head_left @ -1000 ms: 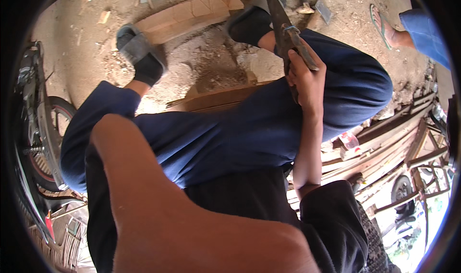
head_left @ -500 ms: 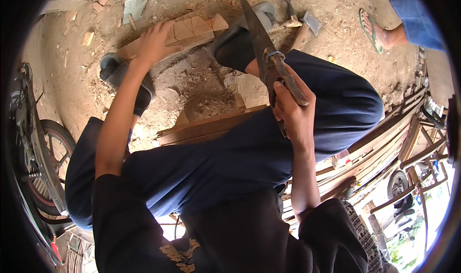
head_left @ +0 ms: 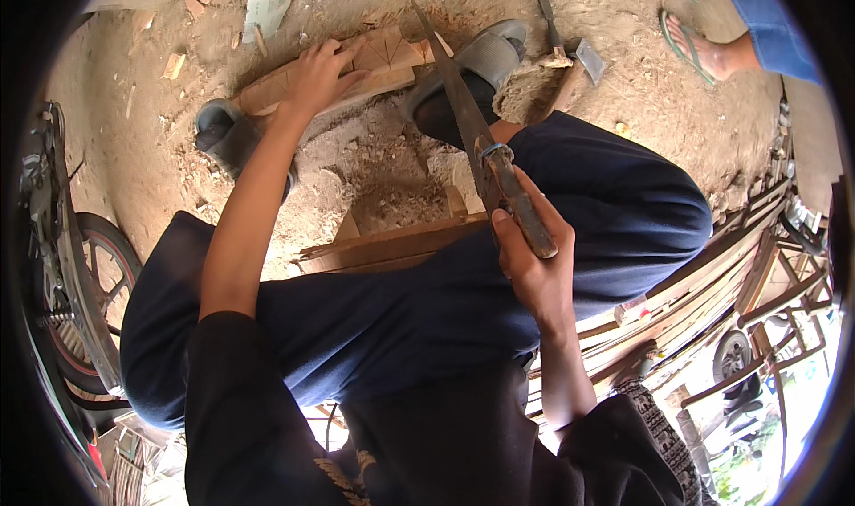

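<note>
I sit with knees bent. My right hand (head_left: 530,239) is closed on the handle of a handsaw (head_left: 459,96), whose long blade points forward and slightly left, its tip near the far end of a wooden block. My left hand (head_left: 321,74), fingers apart and bent, rests at that pale block (head_left: 394,47), which has triangular lines on its top and lies on the dirt between my sandalled feet. A board (head_left: 374,248) lies just beyond my lap.
A hammer-like tool (head_left: 552,43) and a metal blade (head_left: 588,61) lie right of my foot, among scraps (head_left: 265,16). Another person's sandalled foot (head_left: 704,56) is at upper right. A motorbike wheel (head_left: 98,265) stands left; stacked planks (head_left: 668,310) and a frame (head_left: 784,310) lie right.
My left arm has swung forward from close under the camera onto the wooden block. My right hand and the saw have come lower and a little left, the blade now angled toward the block.
</note>
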`<action>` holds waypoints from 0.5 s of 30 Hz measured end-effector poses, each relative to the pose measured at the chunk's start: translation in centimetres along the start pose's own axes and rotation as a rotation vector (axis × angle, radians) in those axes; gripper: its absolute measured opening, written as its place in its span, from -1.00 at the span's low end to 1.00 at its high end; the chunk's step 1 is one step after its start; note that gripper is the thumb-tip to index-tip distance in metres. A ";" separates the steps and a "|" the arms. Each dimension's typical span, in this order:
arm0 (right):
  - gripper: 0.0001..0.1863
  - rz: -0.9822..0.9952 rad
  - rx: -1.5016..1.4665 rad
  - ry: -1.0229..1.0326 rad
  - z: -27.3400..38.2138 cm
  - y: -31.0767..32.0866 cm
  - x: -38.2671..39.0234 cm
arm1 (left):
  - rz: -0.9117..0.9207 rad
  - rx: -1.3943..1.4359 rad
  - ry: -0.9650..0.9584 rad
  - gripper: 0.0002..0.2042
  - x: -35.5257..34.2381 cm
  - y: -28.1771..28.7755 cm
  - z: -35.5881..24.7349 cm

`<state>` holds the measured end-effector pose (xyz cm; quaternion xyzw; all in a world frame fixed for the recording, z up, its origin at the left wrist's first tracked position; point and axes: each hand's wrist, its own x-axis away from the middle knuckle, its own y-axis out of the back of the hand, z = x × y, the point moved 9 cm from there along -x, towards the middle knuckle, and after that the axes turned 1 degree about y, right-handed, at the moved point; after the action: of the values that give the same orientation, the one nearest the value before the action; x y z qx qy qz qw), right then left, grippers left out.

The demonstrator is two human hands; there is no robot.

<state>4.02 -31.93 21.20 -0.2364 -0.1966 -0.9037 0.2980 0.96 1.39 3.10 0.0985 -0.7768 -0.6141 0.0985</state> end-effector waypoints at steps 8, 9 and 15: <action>-0.43 0.015 0.052 0.051 -0.5 -1.4 0.6 | -0.124 -0.141 -0.011 -0.30 0.4 -1.1 0.4; -0.42 0.010 0.072 0.091 -0.4 -1.5 0.5 | -0.130 -0.135 -0.023 -0.30 0.4 -1.3 0.5; -0.43 -0.020 0.103 0.130 -0.2 -0.7 1.2 | -0.157 -0.222 -0.105 -0.29 0.7 -1.2 -0.1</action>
<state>2.67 -32.02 21.56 -0.1595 -0.2253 -0.9088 0.3127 0.39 0.86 1.94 0.1149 -0.6982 -0.7064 0.0197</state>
